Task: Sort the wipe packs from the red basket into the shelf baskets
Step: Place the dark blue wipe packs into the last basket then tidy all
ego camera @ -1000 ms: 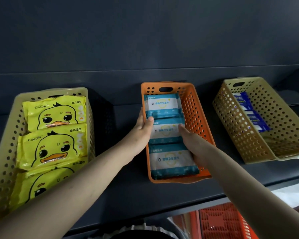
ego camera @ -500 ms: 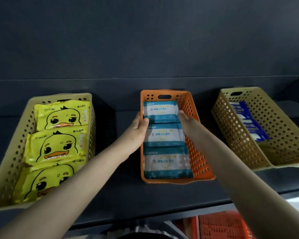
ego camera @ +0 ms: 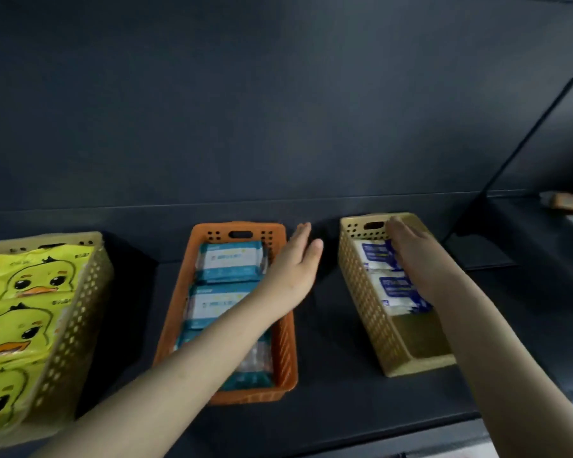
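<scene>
1. Three baskets stand in a row on a dark shelf (ego camera: 328, 408), across the lower half of the frame.
2. The left basket (ego camera: 76, 312), beige, sits at lower left and holds yellow duck packs (ego camera: 30, 276) that overlap one another.
3. The orange basket (ego camera: 172, 312) is at centre, with teal packs (ego camera: 230, 261) in a line from back to front.
4. The right basket (ego camera: 364, 302), beige, is right of centre. Blue packs (ego camera: 377, 256) fill its back part and its front part is bare.
5. The left hand (ego camera: 295, 266) hovers over the orange basket's right rim near the back. Its fingers are straight and together, the grip released, and it holds nothing.
6. The right hand (ego camera: 411, 256) is inside the right basket, palm down on the blue packs. Its fingers stretch towards the back wall and the grip looks released, though the hand is blurred.
</scene>
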A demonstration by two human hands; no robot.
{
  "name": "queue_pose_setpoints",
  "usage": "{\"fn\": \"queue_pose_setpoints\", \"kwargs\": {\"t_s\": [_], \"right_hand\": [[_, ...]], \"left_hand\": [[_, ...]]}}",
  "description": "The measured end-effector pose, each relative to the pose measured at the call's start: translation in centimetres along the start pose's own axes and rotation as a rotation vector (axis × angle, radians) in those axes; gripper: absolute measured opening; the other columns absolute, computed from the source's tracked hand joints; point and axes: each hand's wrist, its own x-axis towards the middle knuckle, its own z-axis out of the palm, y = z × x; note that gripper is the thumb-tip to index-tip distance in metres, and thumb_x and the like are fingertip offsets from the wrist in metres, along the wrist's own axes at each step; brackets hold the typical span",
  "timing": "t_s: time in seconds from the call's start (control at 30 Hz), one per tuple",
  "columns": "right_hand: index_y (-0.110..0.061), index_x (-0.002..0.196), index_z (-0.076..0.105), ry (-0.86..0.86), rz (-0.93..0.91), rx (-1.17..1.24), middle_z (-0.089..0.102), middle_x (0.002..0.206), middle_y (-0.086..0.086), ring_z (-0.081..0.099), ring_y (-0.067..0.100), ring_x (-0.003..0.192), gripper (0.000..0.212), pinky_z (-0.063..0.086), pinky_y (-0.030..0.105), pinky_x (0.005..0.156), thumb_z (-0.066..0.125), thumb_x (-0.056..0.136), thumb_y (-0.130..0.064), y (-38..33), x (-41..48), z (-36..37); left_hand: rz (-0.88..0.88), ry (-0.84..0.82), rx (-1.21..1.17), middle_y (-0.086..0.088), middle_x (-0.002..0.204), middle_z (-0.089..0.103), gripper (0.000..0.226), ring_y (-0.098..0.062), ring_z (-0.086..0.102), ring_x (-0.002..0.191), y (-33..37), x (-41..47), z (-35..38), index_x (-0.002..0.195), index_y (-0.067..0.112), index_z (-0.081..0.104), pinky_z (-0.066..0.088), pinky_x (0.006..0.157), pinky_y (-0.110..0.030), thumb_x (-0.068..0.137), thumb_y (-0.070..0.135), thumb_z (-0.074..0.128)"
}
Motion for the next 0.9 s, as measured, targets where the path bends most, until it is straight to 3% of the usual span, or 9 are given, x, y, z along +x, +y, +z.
{"fn": "queue_pose_setpoints", "kwargs": {"t_s": [0.07, 0.17, 0.23, 0.33, 0.43, 0.53, 0.63, 0.77, 0.9], "right_hand": [[-0.027, 0.136, 0.051, 0.004, 0.068, 0.024, 0.062, 0.128, 0.004, 0.060, 0.028, 0.113, 0.082, 0.045, 0.045, 0.101, 0.045, 0.073, -0.079, 2.0, 1.3, -2.3], [-0.020, 0.137, 0.049, -0.029, 0.119, -0.014, 0.066, 0.106, 0.003, 0.064, 0.020, 0.086, 0.057, 0.047, 0.031, 0.074, 0.039, 0.096, -0.058, 4.6, 3.1, -4.9], [-0.021, 0.141, 0.044, -0.060, 0.145, -0.056, 0.063, 0.115, 0.005, 0.059, 0.016, 0.082, 0.055, 0.044, 0.032, 0.078, 0.038, 0.098, -0.054, 6.1, 4.2, -5.7], [-0.024, 0.145, 0.039, -0.061, 0.215, -0.089, 0.056, 0.135, 0.010, 0.060, 0.024, 0.104, 0.061, 0.045, 0.036, 0.090, 0.039, 0.095, -0.060, 7.4, 5.9, -5.9], [-0.023, 0.141, 0.042, -0.153, 0.218, -0.107, 0.063, 0.105, 0.004, 0.061, 0.015, 0.080, 0.053, 0.043, 0.028, 0.064, 0.036, 0.099, -0.054, 7.2, 6.6, -5.2], [-0.023, 0.130, 0.048, -0.158, 0.152, -0.253, 0.059, 0.085, -0.002, 0.058, 0.013, 0.076, 0.048, 0.043, 0.031, 0.070, 0.029, 0.100, -0.055, 6.8, 7.9, -3.9], [-0.013, 0.109, 0.059, -0.064, -0.011, -0.580, 0.060, 0.087, 0.004, 0.055, 0.015, 0.074, 0.056, 0.040, 0.030, 0.071, 0.020, 0.102, -0.052, 6.5, 9.0, -2.5], [-0.013, 0.079, 0.062, 0.020, -0.062, -0.692, 0.067, 0.072, 0.005, 0.064, 0.016, 0.065, 0.060, 0.046, 0.027, 0.057, 0.021, 0.102, -0.051, 6.5, 9.7, -0.7], [-0.013, 0.074, 0.060, 0.057, -0.102, -0.850, 0.062, 0.065, 0.004, 0.059, 0.014, 0.058, 0.063, 0.043, 0.026, 0.053, 0.016, 0.102, -0.050, 7.3, 9.9, 1.2]], "left_hand": [[-0.063, -0.072, -0.038, 0.005, 0.162, 0.010, 0.056, -0.008, 0.009, 0.147, 1.1, 1.4, 3.0, 0.154, 0.021, 0.015, 0.005, 0.111, -0.016, 0.103, 0.040, 0.031], [-0.166, -0.179, -0.106, 0.007, 0.162, 0.003, 0.064, -0.008, 0.014, 0.145, 2.2, 3.1, 6.8, 0.155, 0.025, 0.005, 0.014, 0.114, -0.025, 0.101, 0.048, 0.033], [-0.194, -0.242, -0.125, 0.006, 0.162, 0.004, 0.070, -0.005, 0.024, 0.138, 2.5, 3.9, 8.8, 0.154, 0.025, -0.002, 0.025, 0.106, -0.024, 0.101, 0.044, 0.038], [-0.195, -0.235, -0.092, 0.002, 0.161, 0.008, 0.083, -0.002, 0.030, 0.127, 1.7, 4.9, 10.5, 0.150, 0.030, -0.021, 0.037, 0.096, -0.020, 0.101, 0.029, 0.046], [-0.196, -0.221, -0.067, 0.001, 0.160, 0.017, 0.087, -0.014, 0.047, 0.125, 1.1, 5.2, 10.5, 0.143, 0.035, -0.031, 0.047, 0.092, -0.023, 0.100, 0.023, 0.043], [-0.182, -0.243, -0.033, 0.001, 0.163, 0.005, 0.091, -0.024, 0.039, 0.137, 0.4, 5.3, 9.8, 0.141, 0.036, -0.033, 0.038, 0.111, -0.043, 0.098, 0.028, 0.046], [-0.172, -0.224, -0.080, 0.007, 0.161, 0.005, 0.088, -0.018, 0.026, 0.144, -0.3, 5.3, 9.4, 0.144, 0.035, -0.030, 0.029, 0.116, -0.038, 0.099, 0.030, 0.045], [-0.161, -0.169, -0.109, 0.010, 0.160, 0.008, 0.081, -0.010, 0.014, 0.145, -1.4, 5.5, 9.4, 0.147, 0.034, -0.023, 0.020, 0.111, -0.025, 0.101, 0.027, 0.043], [-0.137, -0.124, -0.029, 0.009, 0.160, 0.015, 0.080, -0.014, 0.018, 0.145, -2.4, 5.8, 9.9, 0.148, 0.035, -0.020, 0.026, 0.118, -0.043, 0.100, 0.025, 0.043]]}}
